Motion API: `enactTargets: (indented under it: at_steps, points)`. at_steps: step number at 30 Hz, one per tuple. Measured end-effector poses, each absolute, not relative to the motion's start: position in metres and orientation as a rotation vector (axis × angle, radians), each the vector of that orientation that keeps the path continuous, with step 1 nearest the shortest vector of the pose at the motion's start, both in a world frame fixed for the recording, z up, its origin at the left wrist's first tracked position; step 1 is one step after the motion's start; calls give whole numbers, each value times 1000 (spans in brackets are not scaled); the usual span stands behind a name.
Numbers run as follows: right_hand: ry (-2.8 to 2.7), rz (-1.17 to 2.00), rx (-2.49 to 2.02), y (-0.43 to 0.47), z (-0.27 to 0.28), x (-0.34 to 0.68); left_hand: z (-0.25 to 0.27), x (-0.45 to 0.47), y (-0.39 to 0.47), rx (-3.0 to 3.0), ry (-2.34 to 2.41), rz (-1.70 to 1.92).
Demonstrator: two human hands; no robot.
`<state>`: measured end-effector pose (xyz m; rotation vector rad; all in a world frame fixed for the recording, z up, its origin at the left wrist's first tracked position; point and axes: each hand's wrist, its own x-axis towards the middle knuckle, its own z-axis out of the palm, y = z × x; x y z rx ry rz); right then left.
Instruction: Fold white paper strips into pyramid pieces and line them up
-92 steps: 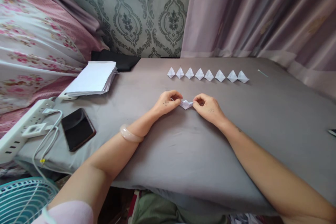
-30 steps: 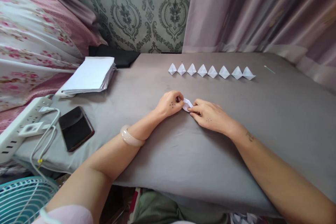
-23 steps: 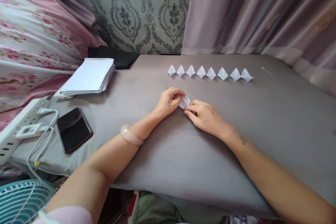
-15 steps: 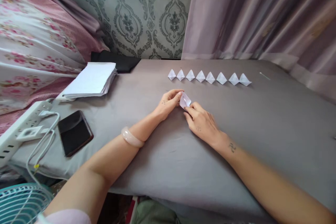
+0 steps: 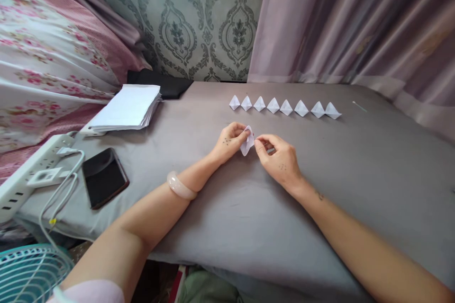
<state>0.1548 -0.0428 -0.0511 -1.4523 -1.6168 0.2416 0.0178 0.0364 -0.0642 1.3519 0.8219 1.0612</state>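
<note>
My left hand (image 5: 231,142) pinches a small white folded paper boat (image 5: 247,144) between thumb and fingers, holding it tilted above the grey-covered table. My right hand (image 5: 279,156) is at the boat's right edge, its thumb and index fingertip closed together on that edge. Some of the fingers behind the paper are hidden. Beyond the hands, several similar white paper boats (image 5: 273,105) stand in a row, their pointed middles upward.
At the left lie a stack of white paper (image 5: 126,104), a dark phone (image 5: 105,177) and a white power strip (image 5: 46,163) with cables. A black item (image 5: 170,84) lies behind the stack. A thin white stick (image 5: 359,106) rests far right. A teal fan (image 5: 31,272) stands lower left.
My right hand has shifted from the boat's lower edge to its right edge, its fingers now pinched. The boat has turned more upright in my left hand. The view has shifted slightly.
</note>
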Motion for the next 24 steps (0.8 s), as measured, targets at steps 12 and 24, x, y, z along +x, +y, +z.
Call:
enactTargets:
  at_steps: [12,24]
  points:
    - [-1577,271,-1582,-28,-58,162,-70,22,26,1939,868,1004]
    - [-1691,46,-1687,-24,-60,159,-68,26,19,2155,1061,1143]
